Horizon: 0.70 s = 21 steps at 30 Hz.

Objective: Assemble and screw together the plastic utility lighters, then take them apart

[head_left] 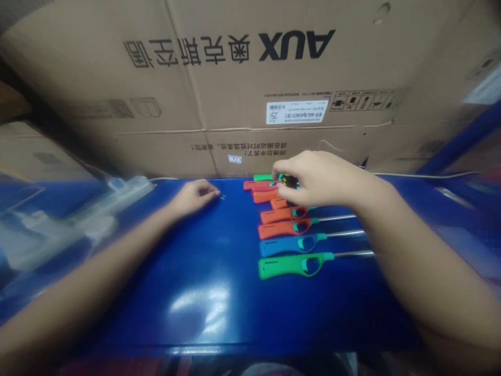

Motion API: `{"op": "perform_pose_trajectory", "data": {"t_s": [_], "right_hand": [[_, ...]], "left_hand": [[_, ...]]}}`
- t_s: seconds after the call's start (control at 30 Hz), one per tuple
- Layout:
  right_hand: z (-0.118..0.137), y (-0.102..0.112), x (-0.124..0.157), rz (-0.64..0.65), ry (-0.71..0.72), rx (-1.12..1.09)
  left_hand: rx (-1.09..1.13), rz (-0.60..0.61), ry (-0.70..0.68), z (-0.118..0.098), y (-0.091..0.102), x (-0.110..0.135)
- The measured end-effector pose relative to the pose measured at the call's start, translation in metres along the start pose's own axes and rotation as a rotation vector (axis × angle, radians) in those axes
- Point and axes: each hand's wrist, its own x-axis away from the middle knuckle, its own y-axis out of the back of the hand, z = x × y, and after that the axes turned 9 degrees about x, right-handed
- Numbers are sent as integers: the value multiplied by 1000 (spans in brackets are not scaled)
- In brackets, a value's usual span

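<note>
In the head view, the right hand (321,180) reaches over the far part of a row of long-necked plastic lighters, its thumb and fingers closed around a small black object with yellow marks (288,181). Most of that object is hidden by the hand, so its full shape cannot be told. It sits above the far lighters; whether it touches one is unclear.

The lighters lie side by side on a glossy blue counter (207,261), handles to the left and metal necks to the right. Nearest the person is a bright green lighter with a turquoise collar (274,266), then a blue plastic lighter (276,246), then an orange plastic lighter (272,230). More orange and red handles follow, partly under the right hand, with a green handle (262,177) at the far end. The right forearm covers the tips of several necks.

The left hand (193,198) is low over the counter, left of the row, thumb and forefinger tips close together. Tiny silvery bits (223,197) are just beside these tips; whether the fingers pinch any cannot be told.

Behind stands a brown cardboard box (230,99) with upside-down black print and a white printed label (296,112). At left are blurred whitish items (78,224).
</note>
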Motion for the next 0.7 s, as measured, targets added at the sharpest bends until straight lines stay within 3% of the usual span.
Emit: {"op": "perform_pose_trajectory", "data": {"t_s": [0.17, 0.3, 0.4, 0.53, 0.7], "right_hand": [[-2, -2, -2, -82, -1, 4], [0, -7, -4, -163, 35, -25], [2, -10, -4, -208, 61, -56], [7, -11, -4, -211, 88, -63], [9, -12, -5, -194, 96, -30]], "left_hand": [[-21, -97, -100, -38, -7, 7], [33, 70, -275, -81, -29, 17], [77, 186, -341, -101, -51, 23], [151, 229, -336, -106, -70, 22], [247, 242, -236, -98, -78, 16]]}}
